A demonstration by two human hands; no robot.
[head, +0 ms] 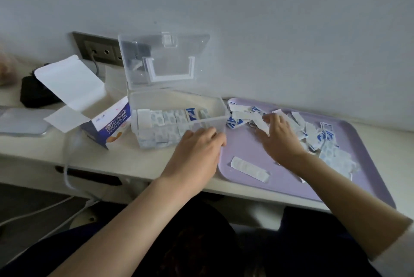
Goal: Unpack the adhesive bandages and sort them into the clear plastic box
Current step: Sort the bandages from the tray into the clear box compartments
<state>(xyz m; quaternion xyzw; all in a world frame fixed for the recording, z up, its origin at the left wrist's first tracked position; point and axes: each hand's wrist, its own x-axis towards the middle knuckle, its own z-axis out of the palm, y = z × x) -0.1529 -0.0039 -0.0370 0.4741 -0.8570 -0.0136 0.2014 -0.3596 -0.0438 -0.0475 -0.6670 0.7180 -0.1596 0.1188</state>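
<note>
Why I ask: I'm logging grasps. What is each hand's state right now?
Left hand: at the near corner of the clear plastic box; grip cannot be told.
Right hand: open, fingers spread on the loose bandages.

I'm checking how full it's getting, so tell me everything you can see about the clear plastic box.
The clear plastic box is a see-through rectangular tub upright on the pale desk, its hinged lid swung open toward the wall, with a white handle. Wrapped bandages stand in rows in its left part; the right end looks bare. The left hand rests its fingers on its front right corner, beside the purple tray.
</note>
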